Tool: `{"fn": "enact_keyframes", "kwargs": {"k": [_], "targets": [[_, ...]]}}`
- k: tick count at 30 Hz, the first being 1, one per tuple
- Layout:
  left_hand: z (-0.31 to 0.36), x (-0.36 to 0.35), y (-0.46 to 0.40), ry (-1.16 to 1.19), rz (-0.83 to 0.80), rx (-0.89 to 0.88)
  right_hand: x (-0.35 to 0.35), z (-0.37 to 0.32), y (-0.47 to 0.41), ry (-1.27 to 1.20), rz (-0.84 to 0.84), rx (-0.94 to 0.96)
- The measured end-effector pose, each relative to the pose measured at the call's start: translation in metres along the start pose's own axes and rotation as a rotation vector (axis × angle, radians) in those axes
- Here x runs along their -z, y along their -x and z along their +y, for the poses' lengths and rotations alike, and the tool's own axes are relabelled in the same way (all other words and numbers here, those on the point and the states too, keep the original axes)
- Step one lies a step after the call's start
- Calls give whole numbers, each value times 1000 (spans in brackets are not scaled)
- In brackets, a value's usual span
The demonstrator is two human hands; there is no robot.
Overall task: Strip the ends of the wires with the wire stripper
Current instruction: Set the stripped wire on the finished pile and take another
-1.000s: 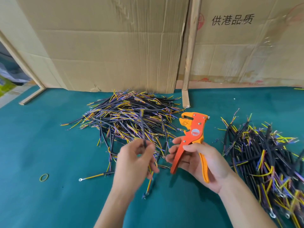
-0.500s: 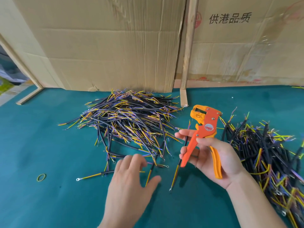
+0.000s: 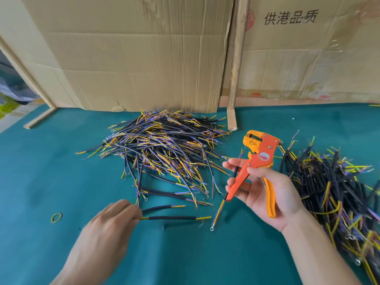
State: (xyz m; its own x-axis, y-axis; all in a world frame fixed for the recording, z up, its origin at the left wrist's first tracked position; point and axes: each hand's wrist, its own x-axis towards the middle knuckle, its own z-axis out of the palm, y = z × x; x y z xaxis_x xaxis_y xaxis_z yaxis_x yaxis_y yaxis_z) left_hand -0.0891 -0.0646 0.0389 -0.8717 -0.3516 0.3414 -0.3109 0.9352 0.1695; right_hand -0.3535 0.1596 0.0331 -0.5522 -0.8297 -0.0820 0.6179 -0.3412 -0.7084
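Pinching one end of a black-sheathed wire [image 3: 171, 218] lying on the green table [image 3: 41, 171], left hand [image 3: 107, 229]; wire pile [image 3: 164, 149] behind. Right hand [image 3: 265, 194], fingers curled, grips orange wire stripper [image 3: 255, 167] plus a second wire [image 3: 226, 194].

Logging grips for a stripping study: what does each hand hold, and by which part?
Right hand holds the wire stripper by its handles, plus one wire at mid-length. Left hand pinches a loose wire by its left end.

bare hands [image 3: 109, 229], sleeveless forearms
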Motion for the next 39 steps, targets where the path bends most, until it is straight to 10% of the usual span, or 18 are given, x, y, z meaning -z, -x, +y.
{"fn": "enact_keyframes", "kwargs": {"k": [23, 39], "targets": [[1, -52, -107, -135, 71, -303, 0, 6, -2, -6, 32, -8], [41, -43, -153, -266, -53, 11, -2, 1, 0, -43, -56, -36]]}}
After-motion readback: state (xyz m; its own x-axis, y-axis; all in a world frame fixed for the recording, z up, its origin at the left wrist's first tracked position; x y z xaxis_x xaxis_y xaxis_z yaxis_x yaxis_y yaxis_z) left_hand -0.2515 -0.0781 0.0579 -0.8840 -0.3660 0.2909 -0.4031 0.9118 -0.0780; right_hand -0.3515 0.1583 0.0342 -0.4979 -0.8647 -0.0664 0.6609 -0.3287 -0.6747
